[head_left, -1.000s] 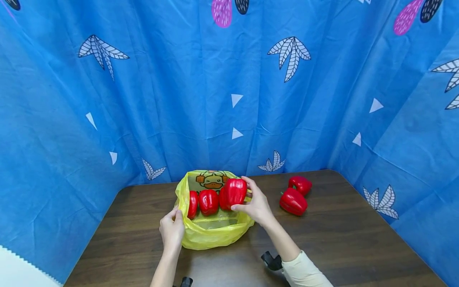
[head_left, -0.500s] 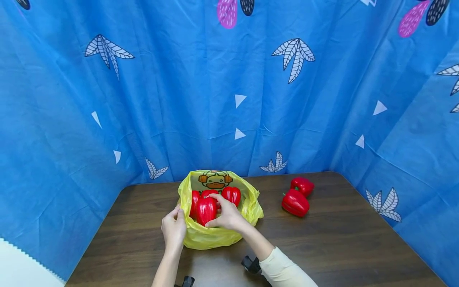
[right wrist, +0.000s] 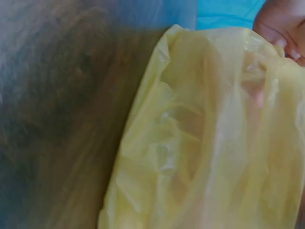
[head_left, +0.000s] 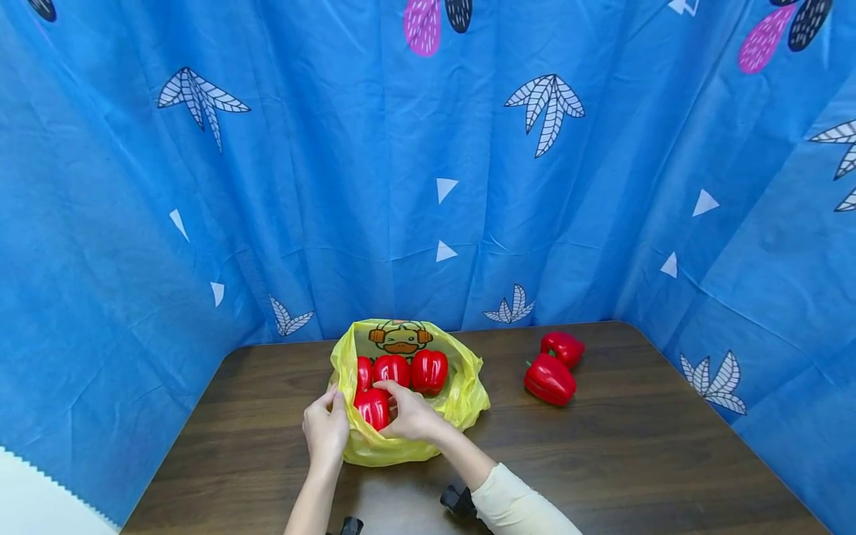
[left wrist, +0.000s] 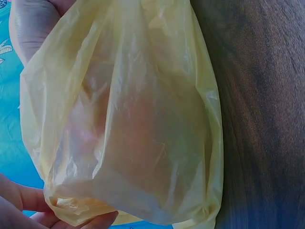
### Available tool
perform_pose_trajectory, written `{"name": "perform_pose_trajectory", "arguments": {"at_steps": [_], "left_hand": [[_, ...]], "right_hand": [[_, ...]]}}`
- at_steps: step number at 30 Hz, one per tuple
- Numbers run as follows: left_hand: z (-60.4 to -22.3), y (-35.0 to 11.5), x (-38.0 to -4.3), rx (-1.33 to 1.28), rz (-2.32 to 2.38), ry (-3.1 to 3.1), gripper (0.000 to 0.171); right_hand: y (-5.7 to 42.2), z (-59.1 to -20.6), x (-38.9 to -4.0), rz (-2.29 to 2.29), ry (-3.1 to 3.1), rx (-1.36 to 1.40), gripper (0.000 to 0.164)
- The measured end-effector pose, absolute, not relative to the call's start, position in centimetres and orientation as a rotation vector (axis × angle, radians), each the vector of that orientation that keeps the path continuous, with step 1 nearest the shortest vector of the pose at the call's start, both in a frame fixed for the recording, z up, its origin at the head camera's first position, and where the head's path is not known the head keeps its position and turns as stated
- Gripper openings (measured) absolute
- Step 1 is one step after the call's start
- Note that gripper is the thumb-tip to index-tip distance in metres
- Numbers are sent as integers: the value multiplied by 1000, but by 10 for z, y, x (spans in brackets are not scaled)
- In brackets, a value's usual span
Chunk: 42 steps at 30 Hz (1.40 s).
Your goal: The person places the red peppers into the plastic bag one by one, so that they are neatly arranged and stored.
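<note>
A yellow plastic bag with a cartoon duck on it stands with its mouth spread wide. My left hand pinches the bag's left rim; in the left wrist view its fingers show at the plastic's edge. Reaching over the front rim, my right hand holds a red bell pepper at the front left inside the bag. Behind it are more red bell peppers, one at the right, one in the middle and one partly hidden at the left. Plastic hides the right fingers in the right wrist view.
Two more red bell peppers, a nearer one and a farther one, lie together on the brown wooden table right of the bag. A blue patterned curtain surrounds the table's back and sides.
The right hand has carried its bell pepper from above the bag's right side left and down to the front left inside. The left hand still pinches the rim.
</note>
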<state>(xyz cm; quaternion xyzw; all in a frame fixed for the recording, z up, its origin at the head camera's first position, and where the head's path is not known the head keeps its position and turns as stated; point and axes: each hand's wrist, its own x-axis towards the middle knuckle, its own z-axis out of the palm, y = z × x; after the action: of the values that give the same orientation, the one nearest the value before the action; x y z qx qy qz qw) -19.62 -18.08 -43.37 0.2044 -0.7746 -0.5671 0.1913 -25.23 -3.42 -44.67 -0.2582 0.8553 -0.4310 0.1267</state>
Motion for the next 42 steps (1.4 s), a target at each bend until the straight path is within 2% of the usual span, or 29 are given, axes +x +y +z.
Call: {"name": "perform_pose_trajectory", "arguments": {"at_steps": [7, 17, 24, 33, 42], "left_hand": [[-435, -180, -196, 563, -1561, -2177, 35], [-433, -182, -196, 577, -1580, -2186, 36], [-433, -183, -196, 576, -1573, -2180, 36], [-432, -185, -196, 573, -1585, -2182, 37], [-433, -186, -196, 579, -1621, -2186, 38]], "right_hand": [[-37, -451, -251, -1263, 2378, -693, 70], [-34, -450, -250, -1168, 2369, -752, 65], [-21, -435, -256, -1239, 2393, -761, 57], [31, -405, -266, -1517, 2370, -842, 49], [116, -388, -284, -1757, 2571, -572, 51]]}}
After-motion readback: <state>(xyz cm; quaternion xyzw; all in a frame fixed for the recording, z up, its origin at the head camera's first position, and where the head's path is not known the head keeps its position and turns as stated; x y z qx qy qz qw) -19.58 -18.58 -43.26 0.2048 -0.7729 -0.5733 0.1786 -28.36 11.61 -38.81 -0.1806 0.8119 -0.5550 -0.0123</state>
